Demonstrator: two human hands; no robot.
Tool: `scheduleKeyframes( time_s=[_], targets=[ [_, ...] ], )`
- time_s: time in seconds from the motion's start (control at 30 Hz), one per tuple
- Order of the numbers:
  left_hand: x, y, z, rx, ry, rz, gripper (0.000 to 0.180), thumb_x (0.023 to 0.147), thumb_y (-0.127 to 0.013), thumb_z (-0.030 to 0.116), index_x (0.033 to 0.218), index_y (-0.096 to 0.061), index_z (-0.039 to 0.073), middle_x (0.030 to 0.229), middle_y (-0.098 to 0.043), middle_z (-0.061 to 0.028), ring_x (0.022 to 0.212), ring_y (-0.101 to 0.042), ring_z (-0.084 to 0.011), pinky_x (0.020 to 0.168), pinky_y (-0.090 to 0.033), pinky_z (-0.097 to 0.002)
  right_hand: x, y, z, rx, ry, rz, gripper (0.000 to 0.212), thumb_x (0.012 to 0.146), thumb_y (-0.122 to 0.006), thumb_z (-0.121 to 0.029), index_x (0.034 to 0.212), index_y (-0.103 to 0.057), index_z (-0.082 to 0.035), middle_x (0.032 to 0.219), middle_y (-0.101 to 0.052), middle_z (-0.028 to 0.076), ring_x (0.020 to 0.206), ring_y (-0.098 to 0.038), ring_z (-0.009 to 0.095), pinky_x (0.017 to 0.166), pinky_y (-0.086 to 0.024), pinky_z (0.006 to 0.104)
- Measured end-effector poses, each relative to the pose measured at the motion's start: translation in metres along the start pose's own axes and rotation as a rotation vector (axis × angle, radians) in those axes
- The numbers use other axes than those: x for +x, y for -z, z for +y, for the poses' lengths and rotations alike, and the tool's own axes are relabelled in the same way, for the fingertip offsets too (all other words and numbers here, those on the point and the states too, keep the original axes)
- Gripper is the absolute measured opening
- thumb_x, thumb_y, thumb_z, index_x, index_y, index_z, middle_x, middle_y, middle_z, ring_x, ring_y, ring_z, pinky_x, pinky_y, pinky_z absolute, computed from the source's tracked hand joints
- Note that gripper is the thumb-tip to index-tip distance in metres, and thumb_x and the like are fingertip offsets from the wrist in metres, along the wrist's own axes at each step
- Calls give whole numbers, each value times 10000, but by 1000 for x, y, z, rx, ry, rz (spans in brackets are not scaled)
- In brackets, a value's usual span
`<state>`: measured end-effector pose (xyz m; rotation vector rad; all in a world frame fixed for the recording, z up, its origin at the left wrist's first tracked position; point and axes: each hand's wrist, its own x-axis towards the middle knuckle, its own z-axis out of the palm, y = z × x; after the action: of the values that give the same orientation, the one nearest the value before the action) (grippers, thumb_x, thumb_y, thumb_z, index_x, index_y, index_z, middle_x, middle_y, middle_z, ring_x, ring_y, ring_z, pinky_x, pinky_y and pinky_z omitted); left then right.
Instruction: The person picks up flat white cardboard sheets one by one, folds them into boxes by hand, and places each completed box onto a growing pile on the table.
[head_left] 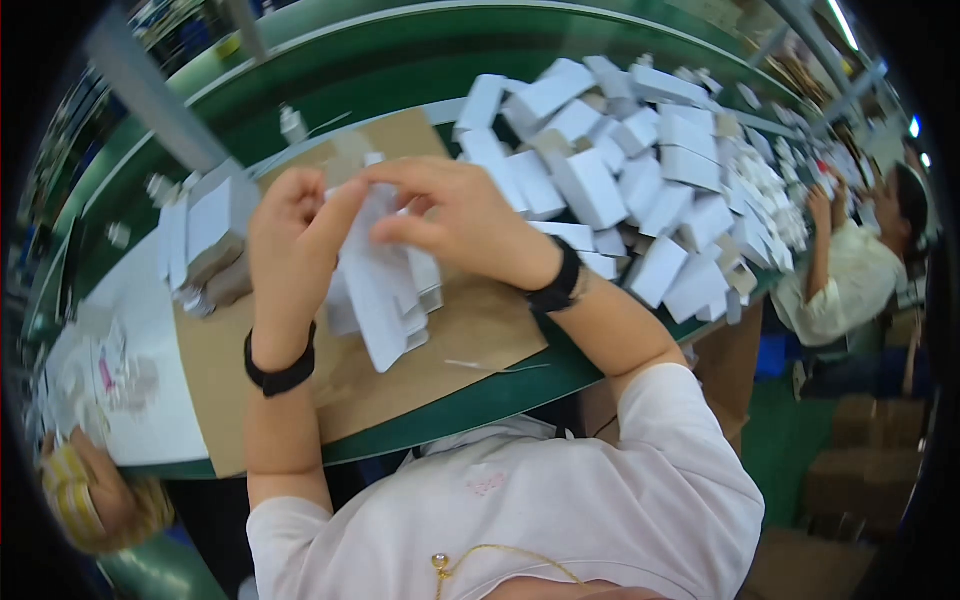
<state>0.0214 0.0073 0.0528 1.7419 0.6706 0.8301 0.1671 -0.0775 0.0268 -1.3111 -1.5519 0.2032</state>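
Observation:
Over a brown cardboard sheet, a white folding carton point(372, 290) is held up at a tilt, its upper end between my two hands. My left hand point(290, 255) is closed at the carton's left side, with the thumb pointing up along it. My right hand point(470, 215) comes in from the right, its bent index finger and thumb at the carton's upper end. The two hands almost meet there, and the fingers partly hide that end. Below the hands, more folded white card point(425, 280) shows beside the carton, slightly blurred.
The cardboard sheet point(400, 390) covers part of the green workbench. A large heap of white cartons point(610, 165) lies at the right; a stack of cartons point(210, 220) stands at the left. Co-workers sit at far right point(850, 270) and lower left point(95, 500).

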Motion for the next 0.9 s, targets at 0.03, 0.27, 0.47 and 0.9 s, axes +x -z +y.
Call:
scheduleKeyframes(
  time_s=[0.03, 0.27, 0.47, 0.9],
  targets=[
    [-2, -2, -2, -18, -28, 6, 229, 782, -675, 152, 721, -475, 57, 579, -450, 53, 515, -381, -14, 437, -273, -175, -1, 0, -6, 30, -57, 17, 339, 745, -700, -181, 1023, -598, -18, 947, -623, 89, 755, -609, 159, 640, -496, 242],
    [-4, -12, -18, 135, -432, -427, 815, 717, -751, 178, 1325, -216, 91, 1045, -546, -108, 926, -578, -209, 804, -455, -309, 2, 30, -14, 236, -278, 7, 257, 666, -767, -147, 759, -572, -9, 821, -594, 55, 784, -592, 104, 637, -467, 211],
    [-12, -24, -6, -255, -345, -175, 717, 798, -671, 155, 1341, -207, 100, 1077, -524, -101, 898, -569, -176, 755, -468, -284, -2, 12, -2, 537, 118, 166, 213, 768, -679, -59, 934, -549, -31, 938, -568, 51, 846, -556, 124, 738, -461, 257],
    [-14, -24, -12, -416, -114, -237, 474, 900, -531, 284, 1223, -230, 112, 881, -559, -92, 715, -582, -141, 593, -476, -248, -10, -2, -2, 356, 58, 135, 204, 874, -559, -92, 1066, -561, -25, 1007, -585, 87, 706, -570, 85, 556, -481, 197]
  ],
)
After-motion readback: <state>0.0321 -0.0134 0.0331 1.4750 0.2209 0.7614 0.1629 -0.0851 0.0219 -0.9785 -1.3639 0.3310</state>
